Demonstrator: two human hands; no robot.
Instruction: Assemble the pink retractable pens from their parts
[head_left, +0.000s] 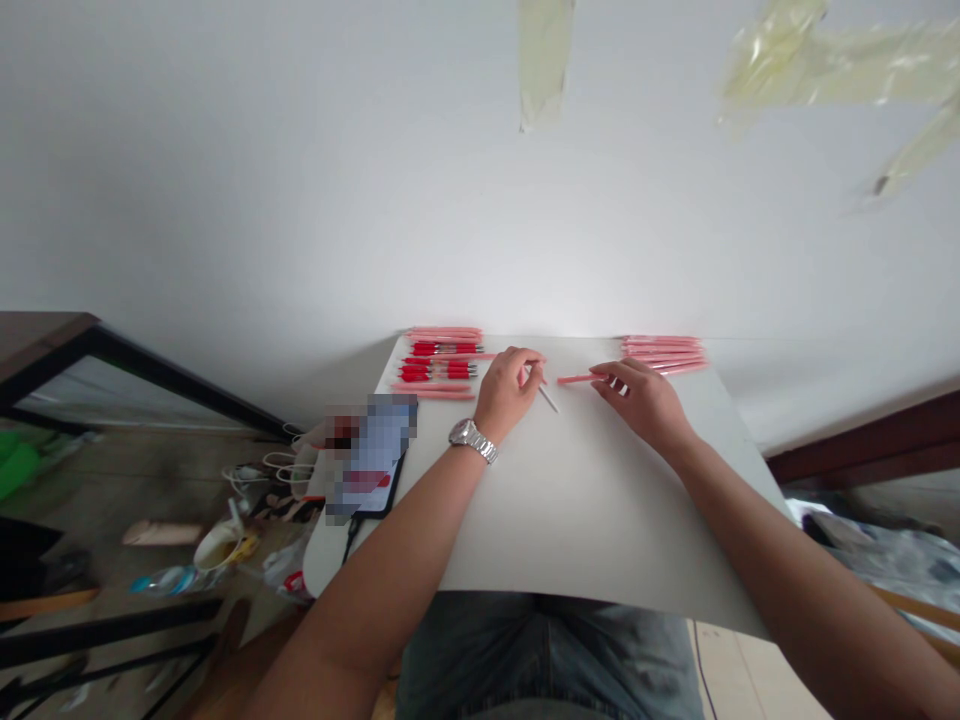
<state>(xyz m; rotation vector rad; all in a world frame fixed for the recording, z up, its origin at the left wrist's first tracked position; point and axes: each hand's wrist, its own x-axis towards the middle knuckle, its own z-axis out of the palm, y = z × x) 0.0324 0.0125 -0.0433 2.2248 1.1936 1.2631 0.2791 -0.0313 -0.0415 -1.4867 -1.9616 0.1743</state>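
left hand: fingers curled, pinching white pen refill | right hand: fingertips pinching pink pen barrel at its 9 o'clock | pink barrel stack: 1 o'clock, apart

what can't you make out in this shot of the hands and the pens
Head view, the only one:
- Left hand: curled fingers hide most of the thin white-tipped piece it holds.
- Right hand: fingertips cover one end of the pink tube.
- Pink tubes far right and red pens: too small to count.
- Phone: screen pixelated.
- Floor clutter: blurred.
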